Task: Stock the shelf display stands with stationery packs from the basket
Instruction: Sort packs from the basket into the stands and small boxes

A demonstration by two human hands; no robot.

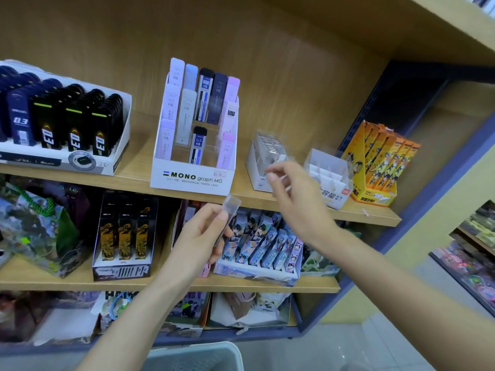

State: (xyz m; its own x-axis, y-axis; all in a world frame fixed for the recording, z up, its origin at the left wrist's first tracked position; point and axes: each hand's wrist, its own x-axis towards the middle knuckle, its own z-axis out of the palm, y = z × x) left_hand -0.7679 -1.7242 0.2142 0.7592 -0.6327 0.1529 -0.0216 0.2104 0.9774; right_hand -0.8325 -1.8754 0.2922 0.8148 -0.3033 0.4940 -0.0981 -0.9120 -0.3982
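obs: left hand [203,232] grips one slim lead pack [231,210] between thumb and fingers. the pack is in the air just below the front edge of the upper shelf [134,178], in front of the mono stand [191,178]. right hand [290,187] is raised before the small white stand [261,167] toward the shelf's right end. it is motion-blurred with fingers loosely spread; i cannot tell whether it pinches anything. basket [195,353] sits low by the floor, contents hidden.

risks (judgement): the white stand's back rows appear filled with clear packs, though they are blurred. forcing another pack into a tight row could tip its neighbours or shove the light stand back from the front edge. the clear divided stand [328,172] sits just beside the right wrist, so a sweep of the arm could knock it. the pack looks smooth and is held by thumb and fingers only, so it may slip in a hand-over. its dark body also resembles stock in the mono stand, so a wrong slot is possible.

orientation: long axis near upright, leaning slightly right. the clear cap end points up toward the shelf edge; the lower end is buried in the fingers.
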